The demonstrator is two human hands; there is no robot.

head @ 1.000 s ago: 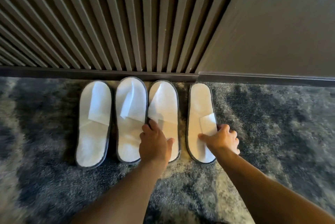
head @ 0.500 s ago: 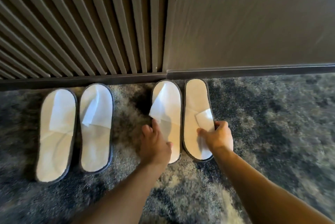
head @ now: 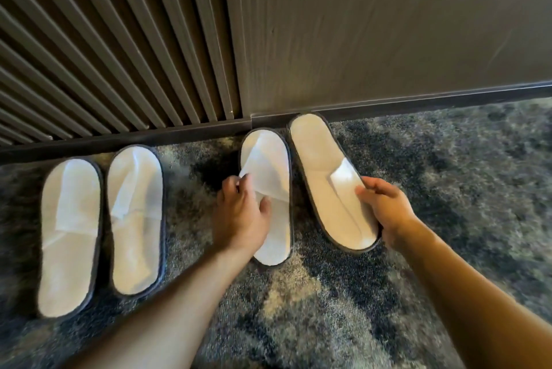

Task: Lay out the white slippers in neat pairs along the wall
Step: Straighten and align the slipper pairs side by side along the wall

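Closest to me were the two arms, reaching fwd over the carpet (head: 343, 294). My left hand (head: 239, 213) sat on the left slipper of the right pair (head: 273, 237), w/ the fingers closed on the loose edge of its white strap, thumb tucked under it. My right hand (head: 385, 213) gripped the outer edge of the right slipper of that pair (head: 322, 186), near its heel, fingers curled over the rim beside the folded strap. That right slipper was the one that mattered: its long axis leaned, toe end toward the wall and a bit left, heel end swung out to the right, so it made a small V w/ its partner, which lay pretty much straight. The toes were just beside each other, the heels apart. I judged the next move was to swing the heel left w/ the right hand, since that hand was already on it. Further left, the first pair (head: 101, 219) lay side by side, straight, well apart from this pair. Furthest off was the baseboard (head: 418, 103) and the wall (head: 388, 25), w/ both toes of the right pair just beside the baseboard.
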